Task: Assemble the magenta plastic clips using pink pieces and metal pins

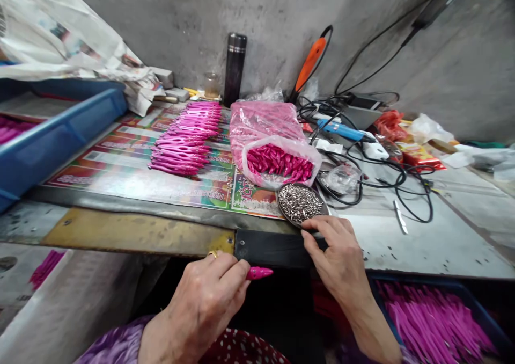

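Fingers of the left hand [211, 291] grip a smooth, pointed pink piece [260, 273] near the black strip [269, 247]. The right hand [341, 254] bends at a round dish [285, 215] of metal grains [301, 200]; whether it pinches any, one cannot tell.

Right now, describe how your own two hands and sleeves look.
Both hands are bare, without gloves. The left hand wears a gold-coloured ring, and its sleeve is purple with a paler mottled pattern. No ring shows on the right hand; its sleeve is barely in view.
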{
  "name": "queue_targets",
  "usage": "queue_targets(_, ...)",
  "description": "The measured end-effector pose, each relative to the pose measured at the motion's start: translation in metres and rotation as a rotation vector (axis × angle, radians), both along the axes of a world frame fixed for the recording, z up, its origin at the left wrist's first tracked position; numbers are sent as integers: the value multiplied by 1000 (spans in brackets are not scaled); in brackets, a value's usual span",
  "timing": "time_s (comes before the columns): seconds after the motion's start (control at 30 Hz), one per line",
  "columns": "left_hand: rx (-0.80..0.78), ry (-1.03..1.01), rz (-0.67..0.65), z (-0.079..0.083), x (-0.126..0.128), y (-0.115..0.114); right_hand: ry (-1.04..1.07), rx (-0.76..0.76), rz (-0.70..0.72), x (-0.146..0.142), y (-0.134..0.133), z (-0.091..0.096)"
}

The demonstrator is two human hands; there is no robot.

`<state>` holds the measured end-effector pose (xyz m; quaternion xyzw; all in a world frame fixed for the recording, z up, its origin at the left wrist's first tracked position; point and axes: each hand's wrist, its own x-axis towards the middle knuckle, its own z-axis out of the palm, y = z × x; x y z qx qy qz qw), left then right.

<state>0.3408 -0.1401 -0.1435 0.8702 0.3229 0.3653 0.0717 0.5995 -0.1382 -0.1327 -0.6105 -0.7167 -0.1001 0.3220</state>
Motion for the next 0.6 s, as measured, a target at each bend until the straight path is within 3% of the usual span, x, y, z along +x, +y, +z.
queue_targets(0.27, -76, 27, 5, 3, -3, -4, 105, -29, 58, -2, 0, 11)
queue_targets(0.43, -168, 30, 5, -2, -5, -8, 196, -16, 110, -25, -20, 14)
queue_targets(0.6, -247, 39, -34, -1, -8, -10, 309, -96, 235, -54, -44, 12)
